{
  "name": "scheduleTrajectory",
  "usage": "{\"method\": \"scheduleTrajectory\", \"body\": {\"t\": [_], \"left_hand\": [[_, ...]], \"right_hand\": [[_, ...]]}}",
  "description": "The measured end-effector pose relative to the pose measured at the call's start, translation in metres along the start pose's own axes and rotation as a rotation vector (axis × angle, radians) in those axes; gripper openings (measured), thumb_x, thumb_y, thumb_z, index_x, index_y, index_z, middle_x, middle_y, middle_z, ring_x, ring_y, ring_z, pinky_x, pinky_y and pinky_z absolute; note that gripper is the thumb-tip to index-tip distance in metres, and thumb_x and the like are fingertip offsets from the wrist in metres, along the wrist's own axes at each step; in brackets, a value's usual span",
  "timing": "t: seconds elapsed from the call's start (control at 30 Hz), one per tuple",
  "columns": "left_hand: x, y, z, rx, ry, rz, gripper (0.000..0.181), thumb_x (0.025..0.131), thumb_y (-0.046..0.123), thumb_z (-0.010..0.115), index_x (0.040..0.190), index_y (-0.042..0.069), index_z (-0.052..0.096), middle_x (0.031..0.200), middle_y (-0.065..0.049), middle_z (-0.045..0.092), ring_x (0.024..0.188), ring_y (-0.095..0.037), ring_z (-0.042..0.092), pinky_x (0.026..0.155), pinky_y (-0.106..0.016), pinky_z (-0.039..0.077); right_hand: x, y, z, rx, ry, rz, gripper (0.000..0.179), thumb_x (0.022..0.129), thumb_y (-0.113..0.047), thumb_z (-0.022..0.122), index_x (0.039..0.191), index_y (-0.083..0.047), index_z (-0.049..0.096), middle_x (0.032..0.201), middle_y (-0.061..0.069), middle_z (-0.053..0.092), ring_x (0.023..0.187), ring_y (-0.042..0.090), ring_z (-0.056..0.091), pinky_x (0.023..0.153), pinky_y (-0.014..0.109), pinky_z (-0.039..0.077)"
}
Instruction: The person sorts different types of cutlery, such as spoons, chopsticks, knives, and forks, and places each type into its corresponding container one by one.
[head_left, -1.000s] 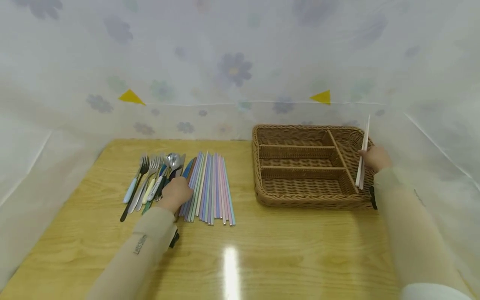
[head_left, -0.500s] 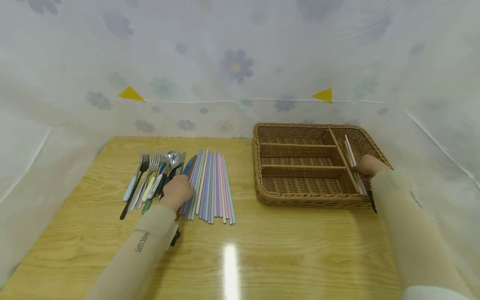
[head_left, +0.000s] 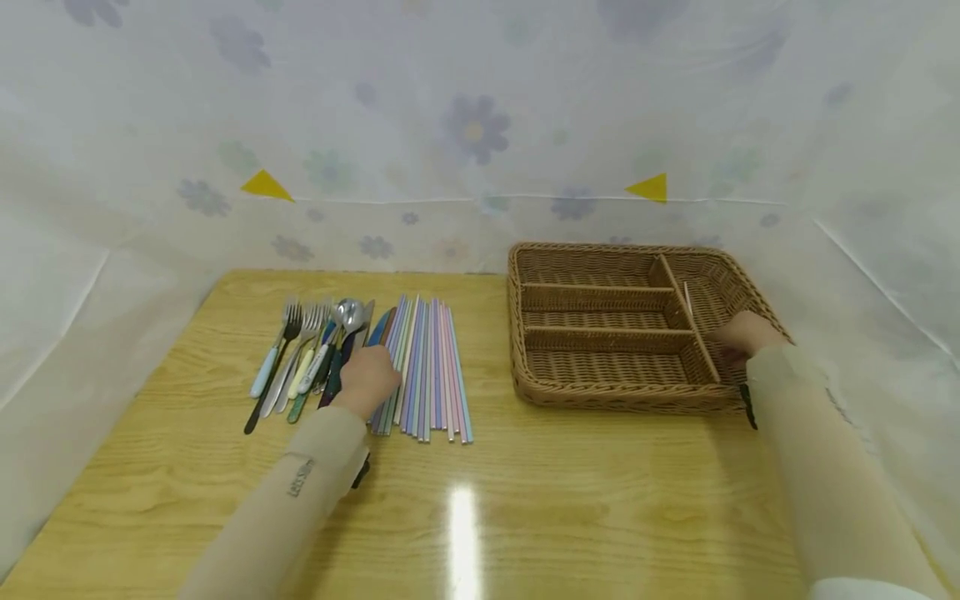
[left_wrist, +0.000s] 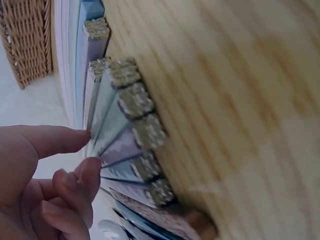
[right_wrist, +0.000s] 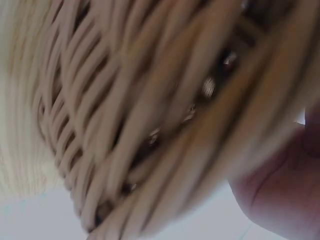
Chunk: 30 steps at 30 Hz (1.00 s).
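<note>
Across the head view, one wood-grain counter (head_left: 600,500). On it, at 3 o'clock, one wicker basket (head_left: 600,396) with four compartments. At 8 o'clock, one left hand (head_left: 367,379), narrow between the tips, touching pastel chopsticks (head_left: 429,375); cannot tell whether gripping. At 3 o'clock, one right hand (head_left: 746,335), blurred, in the basket's 3 o'clock compartment; cannot tell how widely spread, or whether holding the one visible white stick (head_left: 687,297) at its 10 o'clock. Chopsticks at 7 o'clock: over a dozen, too crowded for exact counting. Toward 9 o'clock: at least three forks (head_left: 293,320), one spoon (head_left: 350,314).
</note>
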<state>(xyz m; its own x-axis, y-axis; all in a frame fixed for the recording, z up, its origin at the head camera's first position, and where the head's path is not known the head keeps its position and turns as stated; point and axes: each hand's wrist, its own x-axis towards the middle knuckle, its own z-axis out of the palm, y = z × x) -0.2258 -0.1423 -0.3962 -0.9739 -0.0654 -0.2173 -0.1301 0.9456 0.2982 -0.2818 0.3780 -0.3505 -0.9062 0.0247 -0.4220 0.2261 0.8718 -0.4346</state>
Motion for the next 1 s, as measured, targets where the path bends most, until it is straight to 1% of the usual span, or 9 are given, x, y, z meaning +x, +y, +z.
{"method": "scheduleTrajectory", "body": {"t": [0.13, 0.3, 0.4, 0.47, 0.53, 0.6, 0.67, 0.77, 1.0], "left_hand": [[0.000, 0.006, -0.002, 0.067, 0.008, 0.025, 0.024, 0.089, 0.007, 0.050, 0.067, 0.003, 0.059, 0.062, -0.008, 0.055, 0.049, -0.015, 0.045, 0.041, -0.029, 0.036], [0.001, 0.016, -0.007, 0.101, 0.012, 0.022, 0.022, 0.090, 0.004, 0.047, 0.080, -0.003, 0.065, 0.079, -0.017, 0.066, 0.061, -0.021, 0.059, 0.051, -0.036, 0.050], [0.003, 0.022, -0.007, 0.104, -0.013, 0.014, 0.021, 0.091, 0.004, 0.047, 0.089, -0.005, 0.066, 0.090, -0.020, 0.068, 0.074, -0.026, 0.065, 0.061, -0.040, 0.055], [0.005, 0.025, -0.006, 0.106, -0.020, 0.000, 0.021, 0.091, 0.005, 0.047, 0.094, -0.006, 0.065, 0.096, -0.021, 0.067, 0.080, -0.027, 0.066, 0.065, -0.041, 0.056], [0.007, 0.027, -0.005, 0.104, -0.018, -0.007, 0.022, 0.091, 0.005, 0.047, 0.096, -0.006, 0.065, 0.098, -0.021, 0.067, 0.082, -0.027, 0.066, 0.065, -0.040, 0.056], [0.009, 0.027, -0.005, 0.092, -0.023, -0.014, 0.022, 0.091, 0.005, 0.047, 0.096, -0.006, 0.066, 0.097, -0.021, 0.068, 0.081, -0.026, 0.067, 0.064, -0.039, 0.056], [0.011, 0.028, -0.005, 0.080, -0.031, -0.011, 0.023, 0.091, 0.004, 0.047, 0.096, -0.007, 0.066, 0.098, -0.022, 0.067, 0.081, -0.026, 0.067, 0.063, -0.039, 0.056], [0.013, 0.029, -0.006, 0.068, -0.057, -0.015, 0.024, 0.090, 0.006, 0.048, 0.100, -0.009, 0.064, 0.102, -0.023, 0.066, 0.086, -0.029, 0.066, 0.068, -0.039, 0.056], [0.013, 0.034, -0.010, 0.111, -0.137, -0.004, 0.031, 0.089, 0.014, 0.054, 0.107, -0.010, 0.063, 0.111, -0.023, 0.063, 0.099, -0.030, 0.063, 0.080, -0.039, 0.054]], "right_hand": [[-0.006, 0.004, -0.004, 0.018, 0.057, -0.013, 0.050, 0.096, -0.027, 0.042, 0.105, 0.021, 0.051, 0.077, 0.019, 0.064, 0.065, 0.021, 0.064, 0.065, 0.039, 0.055], [-0.015, 0.004, -0.007, 0.066, 0.117, -0.034, 0.052, 0.097, -0.031, 0.040, 0.099, 0.020, 0.053, 0.071, 0.013, 0.063, 0.064, 0.019, 0.063, 0.065, 0.040, 0.055], [-0.020, 0.003, -0.007, 0.072, 0.144, -0.033, 0.054, 0.097, -0.034, 0.037, 0.086, 0.014, 0.058, 0.063, 0.008, 0.062, 0.057, 0.017, 0.060, 0.060, 0.037, 0.053], [-0.023, 0.003, -0.006, 0.071, 0.168, -0.035, 0.054, 0.098, -0.036, 0.036, 0.074, 0.007, 0.059, 0.057, 0.004, 0.060, 0.051, 0.016, 0.056, 0.055, 0.035, 0.049], [-0.025, 0.002, -0.005, 0.066, 0.196, -0.043, 0.055, 0.098, -0.038, 0.034, 0.071, 0.004, 0.058, 0.055, 0.004, 0.059, 0.049, 0.016, 0.054, 0.053, 0.033, 0.045], [-0.027, 0.001, -0.004, 0.076, 0.224, -0.058, 0.059, 0.098, -0.040, 0.033, 0.082, 0.011, 0.058, 0.061, 0.010, 0.062, 0.053, 0.017, 0.057, 0.054, 0.034, 0.048], [-0.028, 0.000, -0.003, 0.063, 0.263, -0.073, 0.066, 0.098, -0.044, 0.031, 0.099, 0.017, 0.055, 0.071, 0.018, 0.065, 0.059, 0.020, 0.061, 0.057, 0.034, 0.050], [-0.028, -0.002, -0.002, 0.066, 0.310, -0.097, 0.072, 0.098, -0.047, 0.028, 0.118, 0.020, 0.047, 0.084, 0.025, 0.065, 0.064, 0.021, 0.064, 0.060, 0.034, 0.051], [-0.031, -0.008, 0.003, 0.085, 0.370, -0.092, 0.074, 0.098, -0.050, 0.023, 0.116, 0.015, 0.051, 0.087, 0.025, 0.066, 0.067, 0.025, 0.064, 0.058, 0.036, 0.047]]}}
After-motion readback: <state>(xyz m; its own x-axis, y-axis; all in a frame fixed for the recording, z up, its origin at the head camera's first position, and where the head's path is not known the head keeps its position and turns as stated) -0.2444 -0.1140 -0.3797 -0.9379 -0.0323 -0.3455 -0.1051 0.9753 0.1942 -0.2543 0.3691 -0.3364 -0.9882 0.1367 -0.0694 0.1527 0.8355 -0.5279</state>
